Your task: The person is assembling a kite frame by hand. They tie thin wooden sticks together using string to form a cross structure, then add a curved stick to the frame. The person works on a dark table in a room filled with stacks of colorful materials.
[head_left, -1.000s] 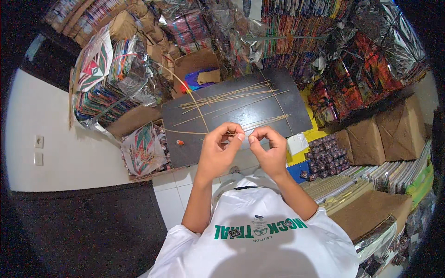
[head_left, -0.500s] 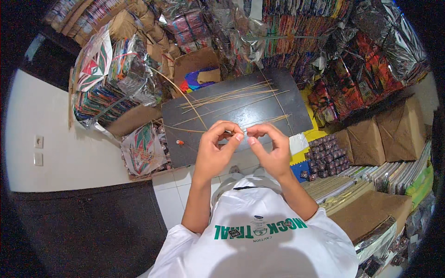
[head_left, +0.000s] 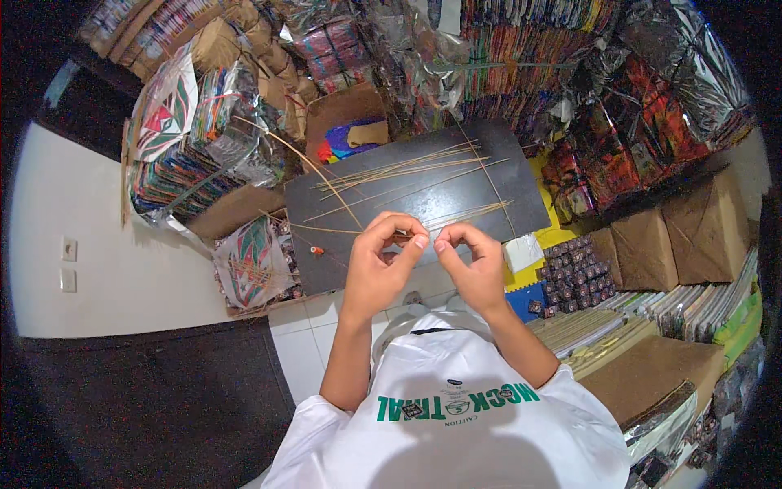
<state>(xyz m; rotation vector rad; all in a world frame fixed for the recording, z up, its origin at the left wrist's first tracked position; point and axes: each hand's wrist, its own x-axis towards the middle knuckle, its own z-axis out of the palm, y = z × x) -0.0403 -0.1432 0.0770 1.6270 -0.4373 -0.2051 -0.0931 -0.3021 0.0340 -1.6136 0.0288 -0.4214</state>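
Right now, two thin sticks (head_left: pixel 306 159) are held in the left hand (head_left: pixel 381 261), its fingers closed on them just above the near edge of the table (head_left: pixel 521 189), their far ends reaching out to the left, one of them curved. Close beside it the right hand (head_left: pixel 474 269) is raised, thumb and fingertip pressed together; whether anything fine is pinched there cannot be told. The two sets of fingertips are nearly met, a narrow gap between them.

Beyond, loose sticks (head_left: pixel 399 172) are spread across the dark table, most laid lengthwise, and near its left corner an orange-and-white spool (head_left: pixel 317 250) is placed. By the right corner a white pad (head_left: pixel 523 252) is seen.

And the writing? Bold green lettering (head_left: pixel 399 409) is printed on the white shirt (head_left: pixel 489 359), upside down from this view, with finer print around a small emblem and dark square patches set over it. Labels are carried by the small packets (head_left: pixel 577 273) stacked at the right, too small to be made out. At the left, a printed sheet (head_left: pixel 254 257) is patterned in red and green.
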